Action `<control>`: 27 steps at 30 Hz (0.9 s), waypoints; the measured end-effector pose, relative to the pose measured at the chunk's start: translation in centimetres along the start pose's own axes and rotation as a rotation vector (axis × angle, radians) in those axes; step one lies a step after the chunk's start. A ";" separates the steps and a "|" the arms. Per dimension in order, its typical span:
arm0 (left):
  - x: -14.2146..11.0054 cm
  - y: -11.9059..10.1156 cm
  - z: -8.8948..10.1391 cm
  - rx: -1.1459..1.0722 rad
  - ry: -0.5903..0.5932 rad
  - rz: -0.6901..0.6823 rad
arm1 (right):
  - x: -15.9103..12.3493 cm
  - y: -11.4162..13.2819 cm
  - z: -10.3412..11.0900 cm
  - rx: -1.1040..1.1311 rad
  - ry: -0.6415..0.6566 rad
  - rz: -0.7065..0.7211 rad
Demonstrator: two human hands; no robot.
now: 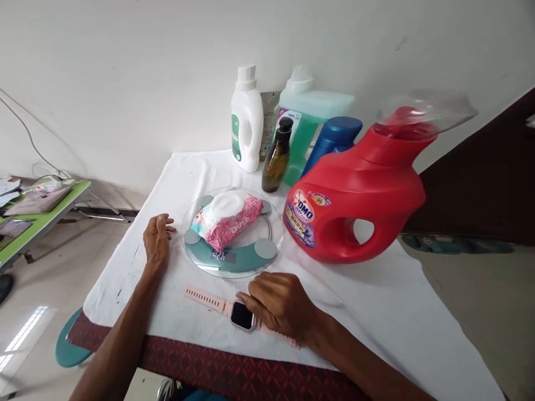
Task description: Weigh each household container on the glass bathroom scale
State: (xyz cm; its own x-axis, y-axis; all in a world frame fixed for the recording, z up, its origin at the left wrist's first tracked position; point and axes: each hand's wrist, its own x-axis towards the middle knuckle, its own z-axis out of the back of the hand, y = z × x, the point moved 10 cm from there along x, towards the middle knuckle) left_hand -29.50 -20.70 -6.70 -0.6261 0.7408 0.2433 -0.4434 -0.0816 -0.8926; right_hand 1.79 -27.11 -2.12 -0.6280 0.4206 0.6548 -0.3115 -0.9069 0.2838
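OK, biggest 1st: tabletop [376, 301], mostly under white cloth, w/ a maroon patterned strip [217, 361] along the nr edge. Next, red OMO jug [355, 184], R side, clear plastic piece [451, 111] over its top. Behind it, a green-filled jug [303, 139]. Rnd glass scale [240, 262] sits approx mid-table, L of the red jug; digits lit, too blurry to call! White btl [242, 108] at the back, L of the green one; blue btl [332, 145] tucked between the two jugs. Pink lidded pack [232, 220] lies on the scale. Brown pump btl [276, 161] stands just behind. Now hands: R hand [280, 298] is curled over the watch strap, thumb by the case; can't tell if that grip's pinching it. L hand [157, 239] rests beside the scale, grip loosely spread. Smallest: pink-strapped watch [242, 316], flat on the cloth, strap laid out, in front of the scale.
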 end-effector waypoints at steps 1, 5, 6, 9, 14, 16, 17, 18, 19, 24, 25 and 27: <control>0.1 0.5 0.0 -0.005 0.000 0.009 | -0.1 -0.8 -0.8 0.067 0.016 -0.043; 0.4 1.1 -0.1 0.001 -0.001 0.023 | -1.6 -3.7 -2.9 0.284 0.115 -0.255; 0.4 1.2 -0.2 0.010 0.004 0.027 | -2.0 -4.3 -2.9 0.310 0.135 -0.300; 0.5 1.1 -0.5 0.051 0.019 0.022 | -2.7 -5.4 -2.8 0.356 0.168 -0.401; 0.7 1.3 -0.9 0.101 0.034 0.029 | -2.7 -5.8 -3.0 0.339 0.157 -0.410; 0.6 1.3 -0.9 0.117 0.038 0.025 | -2.8 -5.8 -3.1 0.326 0.141 -0.400; 0.5 1.1 -0.8 0.129 0.029 0.010 | -2.9 -5.9 -3.2 0.325 0.138 -0.400; 0.3 0.6 -0.7 0.145 0.012 -0.017 | -3.0 -5.9 -3.3 0.326 0.137 -0.403; 0.0 -0.3 -0.4 0.161 -0.013 -0.059 | -3.1 -6.0 -3.3 0.329 0.141 -0.407; -3.6 -8.0 -3.1 0.223 0.101 -0.398 | -3.0 -6.0 -3.4 0.331 0.158 -0.413; -4.5 -9.5 -4.4 0.273 0.167 -0.458 | -3.0 -6.0 -3.4 0.323 0.158 -0.406; -5.7 -11.2 -6.9 0.375 0.257 -0.519 | -3.0 -5.9 -3.4 0.307 0.149 -0.389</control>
State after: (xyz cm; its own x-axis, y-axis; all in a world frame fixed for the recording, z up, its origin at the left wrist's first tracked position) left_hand -16.50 -19.40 -0.72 -0.1217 0.8770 0.4649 -0.8656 0.1355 -0.4821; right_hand 3.07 -22.93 -8.16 -0.6092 0.7072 0.3588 -0.3328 -0.6387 0.6938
